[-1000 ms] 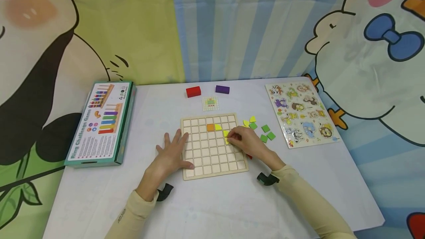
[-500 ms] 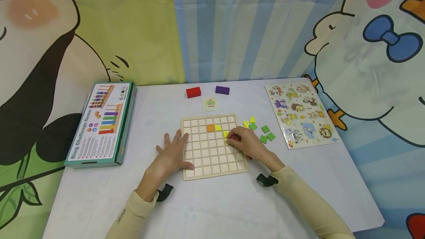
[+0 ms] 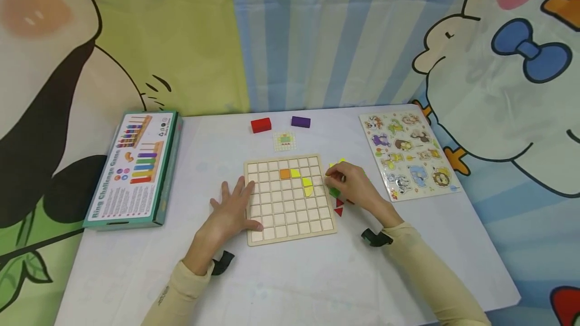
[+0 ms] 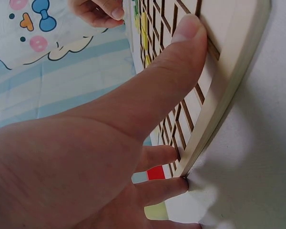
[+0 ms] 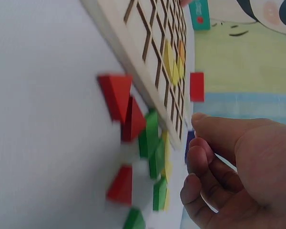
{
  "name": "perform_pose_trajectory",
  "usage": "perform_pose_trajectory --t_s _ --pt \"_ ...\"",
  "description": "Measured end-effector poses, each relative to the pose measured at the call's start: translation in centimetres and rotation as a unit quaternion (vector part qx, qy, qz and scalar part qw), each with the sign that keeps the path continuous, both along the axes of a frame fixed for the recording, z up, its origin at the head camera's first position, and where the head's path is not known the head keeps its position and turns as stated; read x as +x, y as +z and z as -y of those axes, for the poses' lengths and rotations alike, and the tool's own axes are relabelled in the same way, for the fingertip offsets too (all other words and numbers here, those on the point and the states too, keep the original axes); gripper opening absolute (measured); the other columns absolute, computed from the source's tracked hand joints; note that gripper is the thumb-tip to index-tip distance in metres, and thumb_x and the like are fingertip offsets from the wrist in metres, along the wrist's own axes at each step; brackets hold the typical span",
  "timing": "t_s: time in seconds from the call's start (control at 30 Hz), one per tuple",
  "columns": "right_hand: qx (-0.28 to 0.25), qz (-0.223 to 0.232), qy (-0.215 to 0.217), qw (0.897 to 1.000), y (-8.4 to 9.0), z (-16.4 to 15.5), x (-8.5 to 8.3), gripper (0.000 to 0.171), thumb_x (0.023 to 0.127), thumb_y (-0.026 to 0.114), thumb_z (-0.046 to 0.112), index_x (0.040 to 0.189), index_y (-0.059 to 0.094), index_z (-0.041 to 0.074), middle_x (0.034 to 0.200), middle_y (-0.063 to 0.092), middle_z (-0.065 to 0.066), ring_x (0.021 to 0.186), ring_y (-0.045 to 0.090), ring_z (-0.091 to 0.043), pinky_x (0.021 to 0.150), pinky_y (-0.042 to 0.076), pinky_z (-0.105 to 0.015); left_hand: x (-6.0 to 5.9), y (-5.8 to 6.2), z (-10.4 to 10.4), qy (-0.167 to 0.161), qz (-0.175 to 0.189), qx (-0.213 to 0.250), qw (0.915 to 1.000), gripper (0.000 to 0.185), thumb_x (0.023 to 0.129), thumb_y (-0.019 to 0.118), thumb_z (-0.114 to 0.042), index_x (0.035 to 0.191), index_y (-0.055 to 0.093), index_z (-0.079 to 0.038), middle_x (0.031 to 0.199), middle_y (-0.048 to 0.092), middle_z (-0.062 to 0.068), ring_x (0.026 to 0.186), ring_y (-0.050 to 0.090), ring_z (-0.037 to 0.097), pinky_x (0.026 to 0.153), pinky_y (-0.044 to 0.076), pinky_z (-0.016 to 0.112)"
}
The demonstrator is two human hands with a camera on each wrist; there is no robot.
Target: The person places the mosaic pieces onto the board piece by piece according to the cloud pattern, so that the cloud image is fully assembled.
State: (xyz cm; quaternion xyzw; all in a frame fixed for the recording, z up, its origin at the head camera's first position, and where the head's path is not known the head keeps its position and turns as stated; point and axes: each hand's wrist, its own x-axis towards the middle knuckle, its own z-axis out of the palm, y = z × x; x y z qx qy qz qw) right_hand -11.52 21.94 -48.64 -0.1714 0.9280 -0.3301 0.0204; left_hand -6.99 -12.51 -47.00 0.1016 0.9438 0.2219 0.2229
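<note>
A wooden grid board (image 3: pixel 290 218) lies at the table's middle, with an orange tile (image 3: pixel 285 174) and yellow tiles (image 3: pixel 307 186) set in its upper rows. My left hand (image 3: pixel 233 205) lies flat at the board's left edge, the thumb (image 4: pixel 181 47) pressing on the frame (image 4: pixel 229 71). My right hand (image 3: pixel 351 185) hovers just right of the board over loose pieces, fingers loosely curled, and nothing shows between them in the right wrist view (image 5: pixel 229 167). Under it lie green tiles (image 5: pixel 150 133) and red triangles (image 5: pixel 117 95), (image 3: pixel 338 210).
A teal game box (image 3: pixel 136 167) lies at the left. A red block (image 3: pixel 261 125), a purple block (image 3: pixel 301 121) and a small pattern card (image 3: pixel 285 141) sit behind the board. An animal peg puzzle (image 3: pixel 408 154) lies at the right. A cartoon backdrop hangs behind.
My right hand has left the yellow tiles in the board and moved right to the loose pieces beside it. The left hand has stayed put.
</note>
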Motion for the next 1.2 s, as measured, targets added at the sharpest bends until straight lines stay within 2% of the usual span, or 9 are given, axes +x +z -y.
perform_pose_trajectory --t_s 0.33,0.57,0.83,1.2 --pt "0.051 -0.016 -0.078 0.996 0.3 -3.6 -0.6 0.028 0.091 0.078 0.021 0.111 0.072 0.002 0.096 0.068 -0.010 0.080 0.058 -0.021 0.067 0.045 -0.032 0.3 -0.2 1.1 0.011 -0.002 -0.006 0.9999 0.119 0.070 0.092 -0.038 0.161 0.023 -0.006 0.168 0.008 0.026 0.147 0.001 0.065 0.098 0.015 0.090" --pt "0.100 0.008 -0.127 0.987 -0.4 -5.2 -0.3 0.038 0.088 0.080 0.032 0.110 0.072 0.002 0.095 0.063 -0.012 0.079 0.055 -0.023 0.067 0.043 -0.033 0.4 -0.2 1.3 0.016 0.001 0.004 0.9999 0.119 0.069 0.093 -0.037 0.161 0.023 -0.005 0.168 0.008 0.027 0.147 0.000 0.065 0.098 0.014 0.090" --pt "0.125 0.001 -0.138 0.982 -0.8 -5.9 0.0 0.036 0.089 0.079 0.031 0.106 0.072 -0.001 0.094 0.066 -0.015 0.080 0.061 -0.025 0.067 0.049 -0.038 0.4 -0.1 0.9 0.016 0.012 0.011 0.9997 0.119 0.071 0.092 -0.037 0.162 0.022 -0.007 0.169 0.006 0.025 0.148 -0.003 0.064 0.101 0.012 0.089" --pt "0.129 0.001 -0.156 0.979 -0.9 -6.3 0.2 0.033 0.088 0.077 0.027 0.104 0.072 -0.001 0.092 0.064 -0.014 0.076 0.058 -0.023 0.065 0.048 -0.036 0.0 -0.1 0.1 0.007 0.012 0.010 0.9999 0.120 0.070 0.092 -0.038 0.162 0.021 -0.008 0.169 0.005 0.024 0.149 -0.003 0.062 0.101 0.011 0.089"
